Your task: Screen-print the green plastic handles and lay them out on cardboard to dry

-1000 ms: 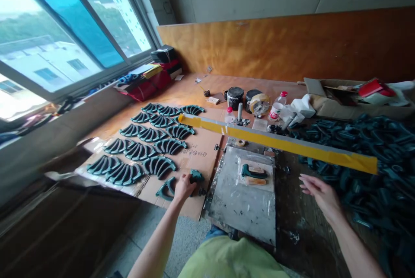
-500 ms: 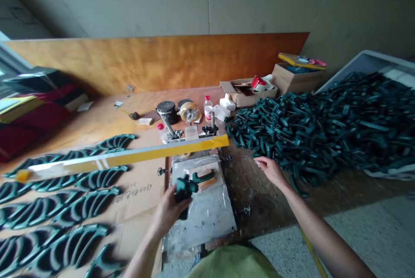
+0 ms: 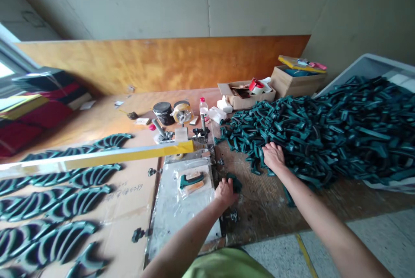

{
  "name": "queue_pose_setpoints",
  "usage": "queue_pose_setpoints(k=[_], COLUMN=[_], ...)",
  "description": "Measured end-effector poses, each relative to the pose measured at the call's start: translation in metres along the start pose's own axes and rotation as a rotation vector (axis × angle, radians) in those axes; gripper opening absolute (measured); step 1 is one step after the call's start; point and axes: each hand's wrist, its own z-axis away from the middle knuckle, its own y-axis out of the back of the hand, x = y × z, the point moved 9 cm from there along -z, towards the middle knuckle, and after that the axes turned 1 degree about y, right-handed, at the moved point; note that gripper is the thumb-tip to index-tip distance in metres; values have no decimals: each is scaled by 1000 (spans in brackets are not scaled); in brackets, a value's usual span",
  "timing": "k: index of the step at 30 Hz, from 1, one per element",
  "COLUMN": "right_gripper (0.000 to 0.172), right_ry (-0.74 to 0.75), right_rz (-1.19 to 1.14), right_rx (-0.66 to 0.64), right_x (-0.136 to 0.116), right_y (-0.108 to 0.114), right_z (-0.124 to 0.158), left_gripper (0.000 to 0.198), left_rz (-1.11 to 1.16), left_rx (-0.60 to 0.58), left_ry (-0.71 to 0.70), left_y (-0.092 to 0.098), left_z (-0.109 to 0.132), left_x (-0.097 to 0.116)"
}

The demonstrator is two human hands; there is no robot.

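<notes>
My left hand [image 3: 226, 191] is closed on a dark green plastic handle piece [image 3: 235, 182] just right of the grey metal plate [image 3: 173, 209], low over the dark worktop. My right hand [image 3: 274, 157] rests palm down on the near left edge of a big heap of the same green handle pieces [image 3: 324, 131]; its fingertips are buried among them. One green piece [image 3: 191, 179] lies on a small pad on the plate. A long yellow-taped bar [image 3: 97, 157] reaches left from the plate's far edge.
Rows of green pieces [image 3: 65, 209] lie on cardboard at the left. Behind the plate stand black tins [image 3: 162, 113], a tape roll [image 3: 181, 113], a small bottle [image 3: 203, 108] and cardboard boxes [image 3: 293, 80]. A wooden board backs the bench.
My left hand carried a green piece from the cardboard across the plate to its right side. My right hand reached forward onto the heap. My head turned right.
</notes>
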Motion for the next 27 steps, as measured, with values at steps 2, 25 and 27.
queue_pose_setpoints(k=[2, 25, 27], right_gripper=[32, 29, 35], right_ry=[-14, -219, -247], right_rz=[3, -333, -292], right_rx=[-19, -264, -207], right_x=[6, -72, -66], right_y=[-9, -99, -93], right_z=[-4, 32, 34], left_gripper=[65, 34, 37], left_rz=[46, 1447, 1398], left_rx=[47, 1112, 1091], left_ry=[-57, -160, -145], left_y=[13, 304, 311], left_z=[17, 225, 219], left_x=[2, -261, -257])
